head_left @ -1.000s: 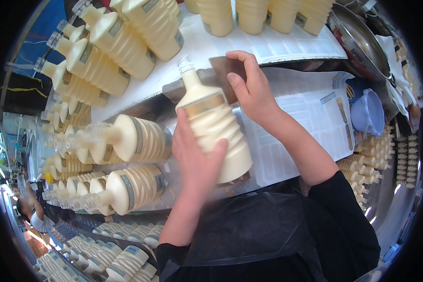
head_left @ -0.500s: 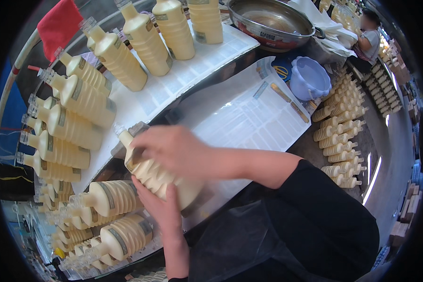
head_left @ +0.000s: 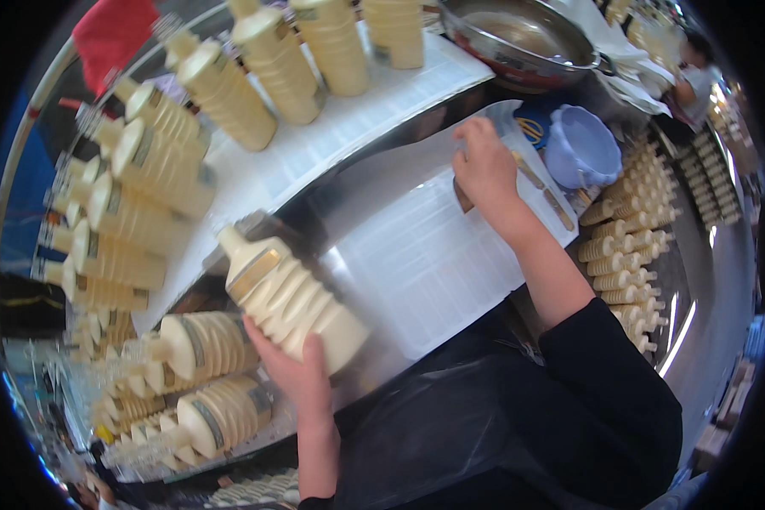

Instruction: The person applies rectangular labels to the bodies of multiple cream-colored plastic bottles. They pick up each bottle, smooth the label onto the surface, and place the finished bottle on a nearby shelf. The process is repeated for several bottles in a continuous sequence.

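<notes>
A cream bottle [head_left: 302,293] with a ridged body and narrow neck lies tilted in my left hand [head_left: 302,365], its fingers and thumb closed around the lower side. A gold-brown label [head_left: 259,268] shows on the bottle's shoulder. My right hand [head_left: 489,170] is over the far part of a white sheet printed with rows of pale labels [head_left: 433,272], its fingers bent together. A small brown flat piece [head_left: 462,197] sticks out below those fingers; its kind is hard to make out.
Several cream bottles stand on the white board [head_left: 229,178] at the left and back. More lie at the lower left [head_left: 217,348]. A metal pan [head_left: 527,42], a lilac bucket [head_left: 582,144] and yellow-handled scissors [head_left: 531,132] are far right. Rows of bottles [head_left: 625,263] stand on the floor; a person [head_left: 697,85] sits beyond.
My right hand has moved from the bottle's shoulder across to the right, over the label sheet. The bottle's shoulder label is now uncovered. My left hand keeps its hold.
</notes>
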`<state>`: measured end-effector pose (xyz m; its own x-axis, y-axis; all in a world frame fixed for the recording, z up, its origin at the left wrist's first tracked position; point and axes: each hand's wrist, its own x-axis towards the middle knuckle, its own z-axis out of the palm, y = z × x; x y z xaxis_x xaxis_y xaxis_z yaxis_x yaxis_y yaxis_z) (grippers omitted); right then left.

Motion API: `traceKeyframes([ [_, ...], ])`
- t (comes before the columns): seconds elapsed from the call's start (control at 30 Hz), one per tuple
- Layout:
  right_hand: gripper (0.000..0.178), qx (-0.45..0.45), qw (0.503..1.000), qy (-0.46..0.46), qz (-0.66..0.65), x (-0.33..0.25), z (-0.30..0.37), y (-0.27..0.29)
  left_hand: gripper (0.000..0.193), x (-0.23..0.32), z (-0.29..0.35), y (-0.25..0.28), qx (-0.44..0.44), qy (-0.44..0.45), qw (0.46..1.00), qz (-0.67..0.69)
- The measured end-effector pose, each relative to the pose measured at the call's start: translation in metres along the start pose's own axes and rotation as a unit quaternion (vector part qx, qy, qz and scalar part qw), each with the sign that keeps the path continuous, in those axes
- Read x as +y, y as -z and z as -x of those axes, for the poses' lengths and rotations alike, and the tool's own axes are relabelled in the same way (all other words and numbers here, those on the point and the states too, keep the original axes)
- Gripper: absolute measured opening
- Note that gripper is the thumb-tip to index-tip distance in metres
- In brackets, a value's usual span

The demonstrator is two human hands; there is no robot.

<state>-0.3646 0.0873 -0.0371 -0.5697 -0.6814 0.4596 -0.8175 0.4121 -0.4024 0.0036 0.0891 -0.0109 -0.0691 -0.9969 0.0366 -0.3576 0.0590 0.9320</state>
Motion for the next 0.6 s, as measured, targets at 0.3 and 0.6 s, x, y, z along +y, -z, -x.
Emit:
traceKeyframes([
  [0.3,0.034,0.001,0.988,0.138,0.070,0.099,-0.055,0.017,0.092,0.005,0.000,-0.006,-0.001,-0.014,1.000,0.000],
  [0.6,0.011,-0.058,0.959,0.226,0.159,0.122,-0.084,0.017,0.089,-0.002,0.001,-0.002,-0.008,-0.022,1.000,-0.018],
])
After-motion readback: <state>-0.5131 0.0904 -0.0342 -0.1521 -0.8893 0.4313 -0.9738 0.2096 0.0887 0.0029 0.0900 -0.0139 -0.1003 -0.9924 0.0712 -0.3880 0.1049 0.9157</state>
